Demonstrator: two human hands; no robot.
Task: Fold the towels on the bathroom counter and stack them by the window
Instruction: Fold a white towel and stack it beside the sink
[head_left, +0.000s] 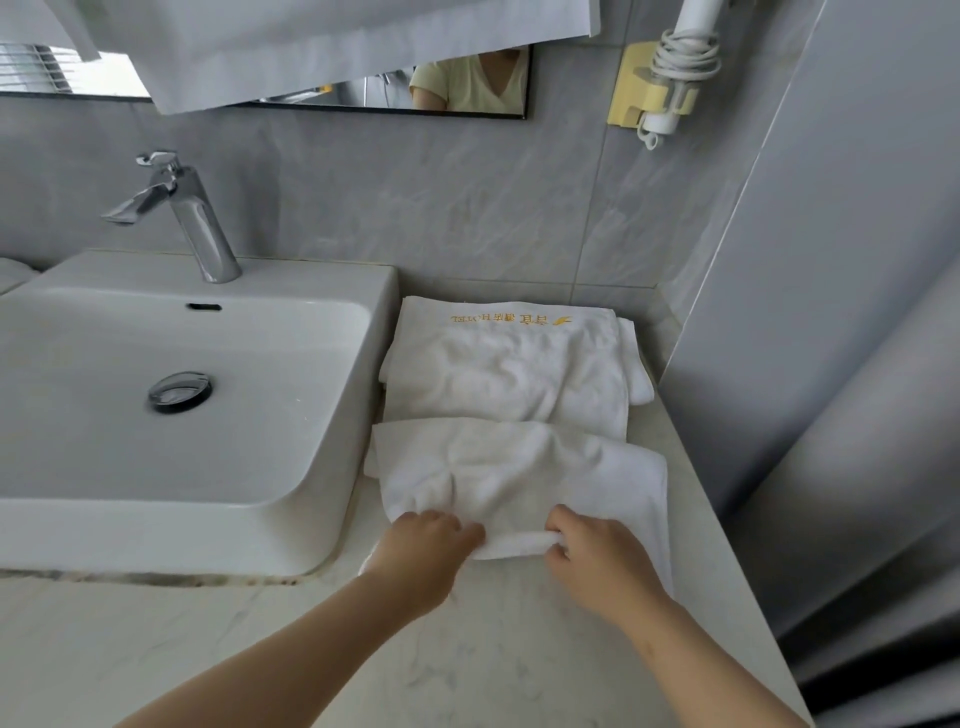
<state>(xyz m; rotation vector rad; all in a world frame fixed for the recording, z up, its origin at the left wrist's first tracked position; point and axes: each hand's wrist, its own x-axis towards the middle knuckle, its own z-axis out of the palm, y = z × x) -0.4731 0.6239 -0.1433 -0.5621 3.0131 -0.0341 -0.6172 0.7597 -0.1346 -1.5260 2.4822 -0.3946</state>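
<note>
I am in a hotel bathroom. Just left of my left hand (426, 551) sits a white ceramic basin (156, 535), with a chrome tap (192, 218) at its far edge. Beyond the near towel (519, 478), pinched by that hand and my right hand (597, 561), a folded towel (509, 374) carries gold stitching that includes the word HOTEL. Further up, grey marble-look wall tiles (415, 208) reach a mirror (363, 91). Up to the right, a corded hair dryer (696, 15) hangs in a yellow wall holder (631, 88). A pale stone counter (363, 649) lies under my wrists.

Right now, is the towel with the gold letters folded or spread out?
Folded. The towel with the gold letters lies as a compact rectangle, layered edges showing at its right.
</note>
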